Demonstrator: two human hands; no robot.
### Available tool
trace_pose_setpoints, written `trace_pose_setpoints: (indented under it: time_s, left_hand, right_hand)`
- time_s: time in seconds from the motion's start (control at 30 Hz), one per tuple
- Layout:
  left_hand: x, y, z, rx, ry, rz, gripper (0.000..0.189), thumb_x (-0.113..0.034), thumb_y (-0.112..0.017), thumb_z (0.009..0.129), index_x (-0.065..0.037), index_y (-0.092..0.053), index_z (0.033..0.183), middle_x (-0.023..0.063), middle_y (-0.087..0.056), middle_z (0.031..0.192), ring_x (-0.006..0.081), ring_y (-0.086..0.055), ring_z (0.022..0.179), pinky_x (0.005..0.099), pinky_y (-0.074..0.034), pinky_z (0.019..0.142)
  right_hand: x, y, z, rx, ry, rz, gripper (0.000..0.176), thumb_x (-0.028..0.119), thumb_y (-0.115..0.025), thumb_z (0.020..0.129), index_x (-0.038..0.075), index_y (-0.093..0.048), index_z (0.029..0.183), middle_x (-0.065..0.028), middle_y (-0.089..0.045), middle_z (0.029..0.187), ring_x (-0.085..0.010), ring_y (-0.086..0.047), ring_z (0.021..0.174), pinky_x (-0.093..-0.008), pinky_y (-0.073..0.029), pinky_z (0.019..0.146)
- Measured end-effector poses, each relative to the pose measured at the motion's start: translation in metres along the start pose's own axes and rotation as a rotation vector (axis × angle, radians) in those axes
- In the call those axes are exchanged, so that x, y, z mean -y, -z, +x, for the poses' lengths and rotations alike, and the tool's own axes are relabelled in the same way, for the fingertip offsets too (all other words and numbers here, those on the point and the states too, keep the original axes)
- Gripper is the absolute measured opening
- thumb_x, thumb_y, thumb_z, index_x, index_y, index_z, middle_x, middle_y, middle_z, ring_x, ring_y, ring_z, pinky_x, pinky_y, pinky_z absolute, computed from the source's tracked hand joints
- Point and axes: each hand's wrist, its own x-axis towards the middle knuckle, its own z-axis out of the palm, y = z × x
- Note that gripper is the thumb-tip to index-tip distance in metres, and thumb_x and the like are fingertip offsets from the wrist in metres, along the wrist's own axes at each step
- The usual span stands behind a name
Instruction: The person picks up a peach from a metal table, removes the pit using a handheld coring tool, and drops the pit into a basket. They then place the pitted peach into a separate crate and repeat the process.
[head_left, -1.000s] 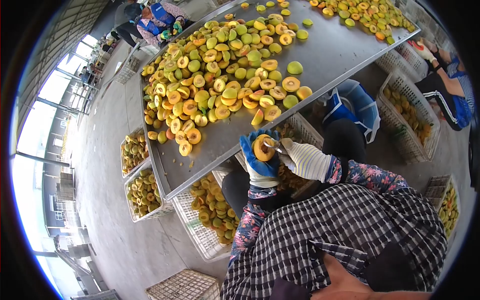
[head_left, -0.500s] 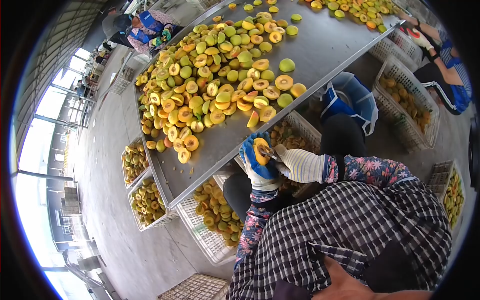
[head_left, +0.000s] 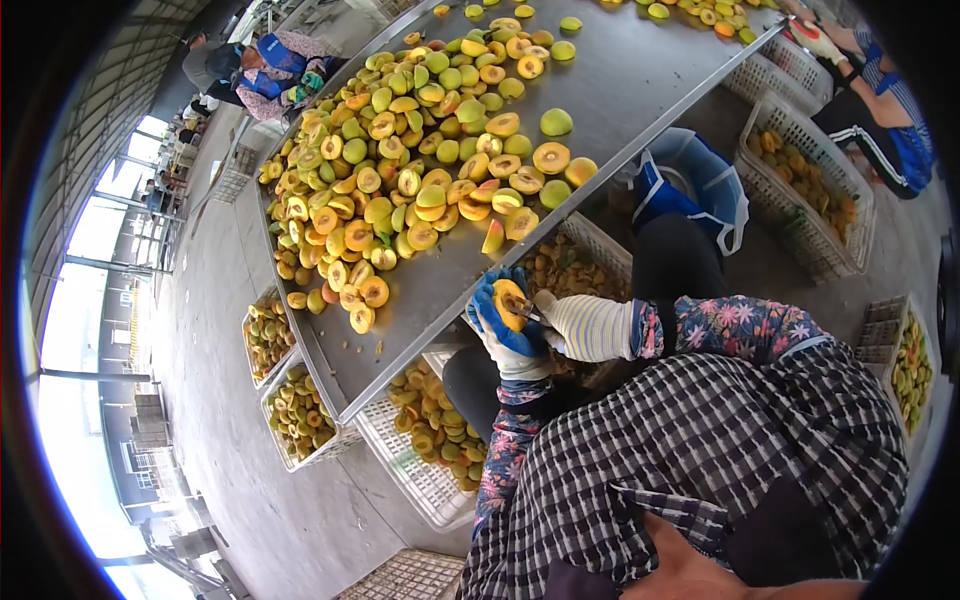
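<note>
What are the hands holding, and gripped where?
Left hand cups a halved yellow fruit by its skin side, cut face exposed. Right hand pinches a small metal tool by its handle end, tip at the fruit's cut face.

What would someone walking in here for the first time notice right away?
First, the big heap of halved yellow and green fruit spread over the metal table at upper left. Near the middle, the left hand in a blue glove grips a fruit half, while the right hand in a striped glove works a small tool into it. Below the table's edge, white crates hold more fruit.
</note>
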Motion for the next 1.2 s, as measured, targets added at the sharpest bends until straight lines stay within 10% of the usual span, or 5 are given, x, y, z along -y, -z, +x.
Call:
trace_pose_setpoints:
  time_s: [0.3,0.63,0.87,1.0,1.2]
  left_hand:
    - [-0.019,0.009,0.008,-0.148,0.649,-0.503,0.038,0.004,-0.063,0.08,0.0,-0.049,0.115,0.0108,-0.059,0.111,0.0236,-0.059,0.101,0.0367,-0.048,0.092]
    - [-0.034,-0.011,0.01,-0.059,-0.016,0.625,0.033,-0.031,-0.049,0.1,0.001,-0.059,0.098,0.0117,-0.061,0.101,0.0224,-0.062,0.087,0.037,-0.054,0.081]
    - [-0.008,0.007,0.006,-0.103,0.146,0.223,0.031,-0.03,-0.051,0.101,0.0,-0.056,0.106,0.0107,-0.061,0.098,0.0234,-0.062,0.088,0.0405,-0.057,0.078]
    - [-0.002,0.015,0.009,-0.008,0.063,0.49,0.02,-0.022,-0.054,0.097,-0.003,-0.053,0.102,0.0096,-0.06,0.094,0.0219,-0.061,0.087,0.0359,-0.055,0.076]
    - [-0.006,0.023,0.013,0.12,0.236,0.291,0.021,0.002,-0.059,0.085,-0.003,-0.051,0.104,0.0109,-0.061,0.097,0.022,-0.062,0.089,0.0332,-0.053,0.081]
  right_hand:
    - [-0.067,-0.021,0.033,0.231,0.149,0.03,0.026,0.023,-0.041,0.101,0.001,-0.052,0.11,-0.0148,-0.062,0.1,-0.0302,-0.059,0.094,-0.0324,-0.044,0.088]
    - [-0.031,-0.011,0.02,-0.07,0.191,-0.068,0.035,0.018,-0.059,0.087,-0.006,-0.048,0.111,-0.0241,-0.063,0.088,-0.0436,-0.062,0.086,-0.0435,-0.05,0.074]
    - [-0.053,-0.045,0.034,-0.144,0.291,0.067,0.034,0.018,-0.056,0.091,-0.005,-0.05,0.115,-0.0236,-0.064,0.09,-0.041,-0.063,0.086,-0.041,-0.051,0.074]
    - [-0.01,-0.003,0.016,0.103,-0.059,-0.335,0.031,0.018,-0.043,0.097,-0.002,-0.051,0.119,-0.018,-0.064,0.094,-0.0309,-0.063,0.094,-0.0391,-0.048,0.087]
    - [-0.055,-0.025,0.04,0.149,0.605,-1.302,0.029,0.023,-0.047,0.095,0.003,-0.058,0.113,-0.0072,-0.066,0.099,-0.0235,-0.064,0.097,-0.0344,-0.044,0.088]
